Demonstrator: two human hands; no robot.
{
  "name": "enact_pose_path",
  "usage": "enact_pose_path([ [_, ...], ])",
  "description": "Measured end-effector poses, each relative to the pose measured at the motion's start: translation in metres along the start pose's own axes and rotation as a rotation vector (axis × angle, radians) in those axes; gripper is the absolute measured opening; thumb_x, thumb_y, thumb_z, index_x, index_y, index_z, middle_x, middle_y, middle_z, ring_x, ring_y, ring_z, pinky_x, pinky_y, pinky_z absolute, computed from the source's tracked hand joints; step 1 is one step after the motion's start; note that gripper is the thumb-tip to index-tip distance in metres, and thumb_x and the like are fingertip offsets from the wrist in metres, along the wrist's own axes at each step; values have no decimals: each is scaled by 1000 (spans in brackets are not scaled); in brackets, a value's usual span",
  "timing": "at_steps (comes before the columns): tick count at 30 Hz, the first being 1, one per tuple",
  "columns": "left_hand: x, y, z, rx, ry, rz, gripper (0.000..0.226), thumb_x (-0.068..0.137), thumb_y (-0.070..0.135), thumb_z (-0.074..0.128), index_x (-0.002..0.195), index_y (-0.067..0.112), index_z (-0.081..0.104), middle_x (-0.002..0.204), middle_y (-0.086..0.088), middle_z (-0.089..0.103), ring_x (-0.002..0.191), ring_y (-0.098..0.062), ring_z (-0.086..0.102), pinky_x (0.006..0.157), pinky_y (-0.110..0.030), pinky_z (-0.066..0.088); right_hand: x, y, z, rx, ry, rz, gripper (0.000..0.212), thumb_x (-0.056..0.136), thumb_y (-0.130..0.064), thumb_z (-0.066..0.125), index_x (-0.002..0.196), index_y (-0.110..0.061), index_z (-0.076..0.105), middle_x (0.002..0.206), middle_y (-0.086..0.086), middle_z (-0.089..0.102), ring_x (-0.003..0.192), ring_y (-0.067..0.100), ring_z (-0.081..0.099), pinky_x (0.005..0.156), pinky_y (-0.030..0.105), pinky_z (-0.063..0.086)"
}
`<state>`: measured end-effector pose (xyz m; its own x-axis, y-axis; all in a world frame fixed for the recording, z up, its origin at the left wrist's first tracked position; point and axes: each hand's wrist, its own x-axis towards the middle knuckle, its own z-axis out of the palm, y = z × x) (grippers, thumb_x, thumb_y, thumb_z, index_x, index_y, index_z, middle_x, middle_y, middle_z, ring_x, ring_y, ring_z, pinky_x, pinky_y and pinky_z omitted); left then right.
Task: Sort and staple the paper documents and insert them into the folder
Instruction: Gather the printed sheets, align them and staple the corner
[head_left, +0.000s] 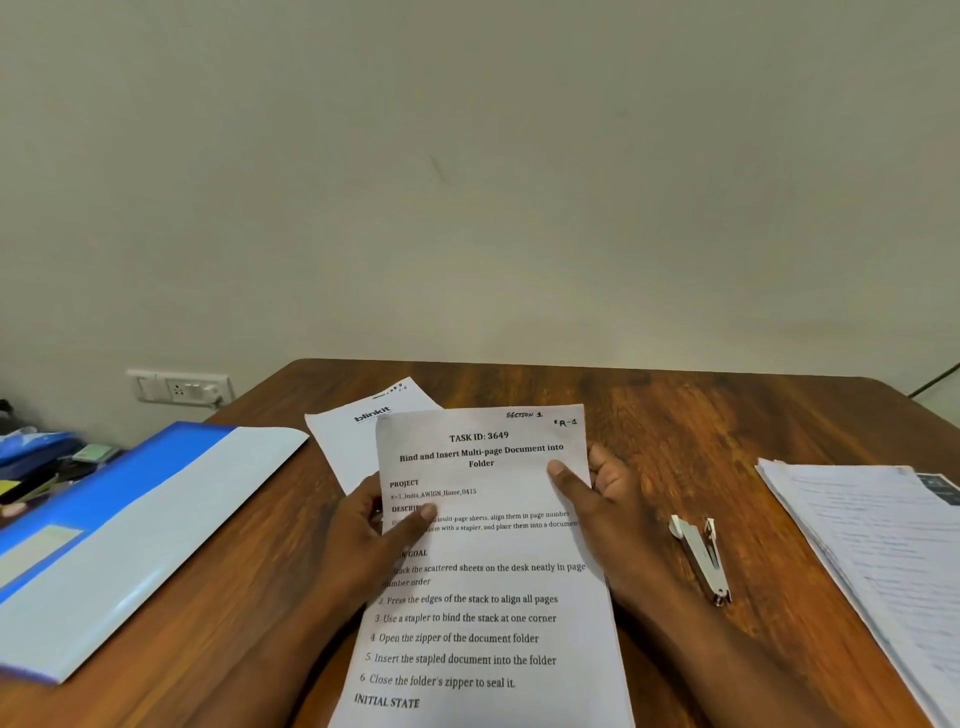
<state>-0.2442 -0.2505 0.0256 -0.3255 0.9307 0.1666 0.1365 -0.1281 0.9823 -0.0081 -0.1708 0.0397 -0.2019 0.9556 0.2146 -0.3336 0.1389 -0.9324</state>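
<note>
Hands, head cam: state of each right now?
Left hand: holds the left edge of the task sheet, thumb on its face.
Right hand: holds the sheet's right edge, thumb on top.

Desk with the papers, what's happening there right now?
A person holds a printed sheet over the desk, left hand and right hand gripping its sides. Another sheet lies behind it. The stapler lies untouched to the right, beside a paper stack; the folder lies left.
</note>
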Motion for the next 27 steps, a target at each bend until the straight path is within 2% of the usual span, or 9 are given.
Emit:
enact_pose_path([
  [2, 5, -3, -4, 40, 28, 15, 77, 74, 43, 91, 138, 26, 53, 122, -2, 75, 103, -24, 77, 83, -54, 64, 2, 1, -1, 51, -1, 3, 25, 102, 2, 54, 122, -9, 65, 118, 12, 77, 111, 29, 74, 90, 41, 61],
  [5, 9, -5, -8, -88, -1, -86, 104, 65, 51, 96, 149, 34, 39, 131, -5, 71, 109, -31, 75, 85, -55, 63, 4, 1, -2, 96, 10, 11, 26, 101, 2, 55, 124, -6, 63, 121, 15, 75, 111, 30, 73, 91, 41, 62],
  [10, 3, 2, -6, -369, -193, -188, 62, 83, 22, 83, 138, 11, 55, 126, -22, 72, 104, -50, 73, 81, -56, 63, 5, -1, -3, 126, 44, 33, 29, 97, -3, 59, 125, -6, 63, 126, 20, 72, 115, 36, 70, 100, 54, 55],
  [15, 0, 7, -10, -428, -241, -256, 39, 86, 10, 80, 122, -3, 69, 121, -33, 70, 92, -46, 76, 76, -54, 65, 4, -1, -3, 44, 76, 41, 26, 101, 0, 57, 127, -4, 61, 123, 19, 74, 117, 40, 69, 100, 60, 55],
  [17, -1, 7, -8, -425, -261, -288, 29, 91, 7, 75, 117, -5, 71, 119, -35, 70, 87, -45, 77, 72, -51, 66, -2, -3, -2, -91, 62, 35, 21, 103, -3, 57, 121, -10, 64, 118, 13, 77, 106, 25, 75, 86, 41, 63],
  [19, -1, 6, -8, -404, -250, -307, 26, 94, 8, 67, 116, -6, 71, 116, -35, 71, 85, -44, 77, 72, -51, 66, -6, -4, -2, -250, 36, 17, 19, 104, -7, 58, 118, -17, 65, 109, -2, 77, 90, -3, 74, 68, 11, 55],
  [21, 1, 4, -8, -343, -210, -294, 25, 96, 10, 65, 115, -6, 72, 113, -34, 72, 85, -45, 76, 74, -53, 65, -8, -3, -4, -347, 1, 25, 20, 104, -10, 59, 120, -23, 64, 107, -12, 75, 85, -14, 70, 64, 4, 49],
  [24, 5, 1, -8, -229, -138, -237, 20, 101, 8, 61, 112, -5, 72, 108, -32, 75, 83, -44, 77, 72, -48, 66, -7, 2, -4, -350, -33, 107, 22, 104, -15, 61, 123, -25, 64, 116, -6, 78, 98, 7, 76, 82, 27, 60],
  [27, 7, -2, -7, -143, -78, -196, 17, 103, 7, 59, 110, -3, 72, 101, -26, 78, 77, -38, 78, 62, -39, 64, -9, 3, 1, -375, -80, 166, 24, 104, -15, 60, 125, -26, 64, 117, -10, 77, 105, 12, 75, 92, 37, 60],
])
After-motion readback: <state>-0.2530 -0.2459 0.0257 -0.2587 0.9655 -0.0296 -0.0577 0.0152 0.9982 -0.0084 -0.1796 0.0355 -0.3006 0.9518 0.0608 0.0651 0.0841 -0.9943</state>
